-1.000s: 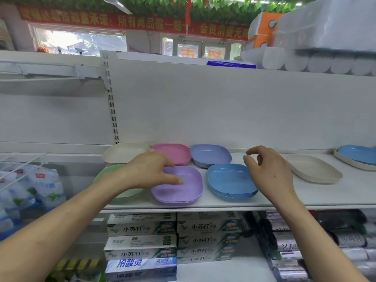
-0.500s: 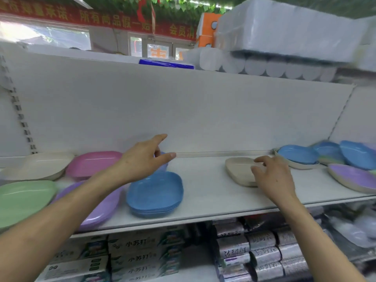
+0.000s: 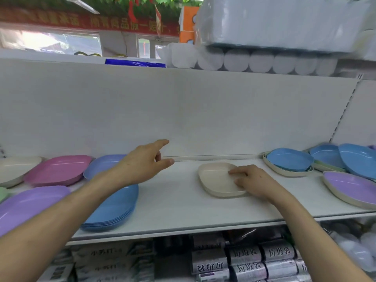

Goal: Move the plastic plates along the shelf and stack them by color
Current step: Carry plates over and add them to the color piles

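My right hand (image 3: 254, 182) lies on the cream rounded-square plastic plate (image 3: 215, 181), which sits alone near the middle of the white shelf board (image 3: 179, 210). The fingers are bent and their tips rest on the plate's inner surface near its right edge. I cannot tell whether any finger hooks under the rim.

My left hand (image 3: 142, 165) hangs above the shelf, well apart from that plate. It holds nothing, with the fingers loosely spread, the index finger stretched toward the white back panel (image 3: 183, 110) and the thumb sticking out to the right.

Under my left forearm is a stack of blue plastic plates (image 3: 116, 208) at the front of the shelf. Behind it lies a periwinkle plate (image 3: 99, 165), then to the left a pink plate (image 3: 58, 169) and another cream plate (image 3: 16, 167). A purple plate (image 3: 28, 206) sits at the front left.

To the right, well apart from the plate under my hand, a blue plate tops a small mixed pile (image 3: 291, 160) with cream and green rims showing. Two more blue plates (image 3: 358, 159) lean behind it. A purple plate nested in a cream one (image 3: 352, 187) lies at the front.

Wrapped grey rolls (image 3: 244, 257) fill the shelf below, and packs of white paper rolls (image 3: 264, 60) sit on top.
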A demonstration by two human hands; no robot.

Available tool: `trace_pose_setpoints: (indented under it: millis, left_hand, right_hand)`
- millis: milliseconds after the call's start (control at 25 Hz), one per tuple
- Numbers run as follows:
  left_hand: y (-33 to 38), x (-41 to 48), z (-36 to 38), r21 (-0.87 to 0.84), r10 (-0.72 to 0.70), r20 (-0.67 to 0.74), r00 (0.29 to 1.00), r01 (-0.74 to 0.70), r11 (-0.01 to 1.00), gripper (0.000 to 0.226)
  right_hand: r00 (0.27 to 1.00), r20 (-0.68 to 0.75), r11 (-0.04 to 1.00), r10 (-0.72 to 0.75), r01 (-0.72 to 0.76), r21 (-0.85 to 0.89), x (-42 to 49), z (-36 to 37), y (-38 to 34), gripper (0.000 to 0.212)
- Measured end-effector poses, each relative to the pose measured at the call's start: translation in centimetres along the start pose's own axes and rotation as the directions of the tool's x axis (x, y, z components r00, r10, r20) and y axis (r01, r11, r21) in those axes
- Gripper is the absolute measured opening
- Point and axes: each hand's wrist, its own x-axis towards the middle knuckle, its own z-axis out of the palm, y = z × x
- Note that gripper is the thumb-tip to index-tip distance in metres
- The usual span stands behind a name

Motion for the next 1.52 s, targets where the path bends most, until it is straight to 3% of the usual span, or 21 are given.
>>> trace_pose_setpoints:
  millis: [120,400,680,1000,1120,1320,1520]
  left_hand:
    - [1.1,0.7,1.0,0.025,-0.03,0.003,1.0,0.03,0.999,0.065]
    - [6.8,4.4,5.6,0.014,-0.031,0.009,0.999,0.031,0.999,0.064]
    - [16.4,8.6,13.6,-0.075,0.08,0.095,0.992,-0.073,0.995,0.063]
    - [29.1,11.7,22.4,-0.204,0.302,0.227,0.926,-0.258,0.944,0.034]
    - [32.6,12.9,25.2,-0.278,0.257,0.265,0.93,-0.182,0.943,0.036]
    - [37.0,13.7,27.4,-0.192,0.141,0.316,0.938,-0.083,0.978,0.046]
    - [37.0,14.5,28.0,-0.155,0.083,0.312,0.946,-0.036,0.987,0.031]
  right_hand:
    - [0.998,0.032,0.998,-0.056,0.055,0.039,0.8,-0.6,0.9,0.05]
    - [0.989,-0.125,0.986,-0.085,0.101,0.135,-1.6,-7.0,6.8,0.065]
    - [0.96,-0.278,0.997,0.029,-0.007,0.081,-5.1,-16.3,15.4,0.083]
    - [0.879,-0.422,0.973,0.223,-0.178,0.145,-10.0,-22.7,24.2,0.082]
    - [0.853,-0.454,0.966,0.258,-0.224,0.129,-11.2,-23.7,26.4,0.083]
    - [0.82,-0.494,0.957,0.289,-0.252,0.142,-12.4,-24.7,28.2,0.083]
    - [0.82,-0.501,0.961,0.277,-0.249,0.123,-13.5,-24.5,29.0,0.082]
